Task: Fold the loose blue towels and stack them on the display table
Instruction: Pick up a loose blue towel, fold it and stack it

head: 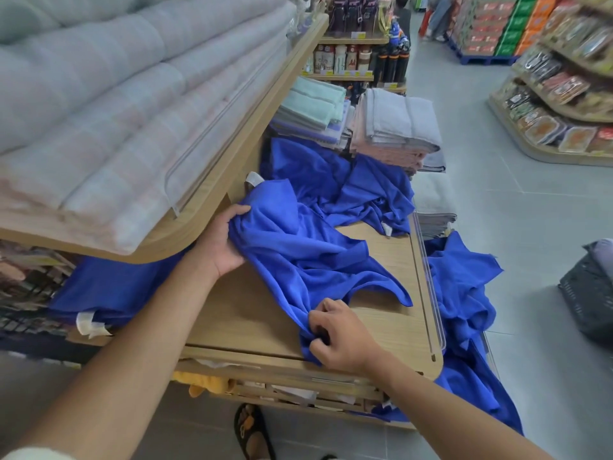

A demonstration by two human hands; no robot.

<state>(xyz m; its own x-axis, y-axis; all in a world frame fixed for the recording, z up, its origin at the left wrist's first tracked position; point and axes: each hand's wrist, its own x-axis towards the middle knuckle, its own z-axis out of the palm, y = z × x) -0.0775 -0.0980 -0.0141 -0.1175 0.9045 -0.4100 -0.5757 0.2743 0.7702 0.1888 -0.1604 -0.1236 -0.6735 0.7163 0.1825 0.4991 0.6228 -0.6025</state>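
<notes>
A crumpled blue towel lies slantwise across the wooden desk, bunched and creased, with one corner trailing toward the right rim. The left hand grips its far end, fingers curled into the cloth just under the overhanging upper shelf. The right hand pinches a gathered fold at the near edge of the desk. The step in hand looks like opening the towel out before the first fold. To do it well, each hand should work along the hem to a true corner, then draw apart until the cloth lies flat on the bare wood; folding from a bunch would give a lumpy piece. The cloth looks thin and limp, so it will likely sag between the hands.

More loose blue towels are heaped at the far end of the desk, and a hanging blue heap spills over the right side, past a clear rail, toward the grey tiled floor. A blue pile sits under the shelf at left. Folded grey towels stand farther along, and snack shelves line the aisle
</notes>
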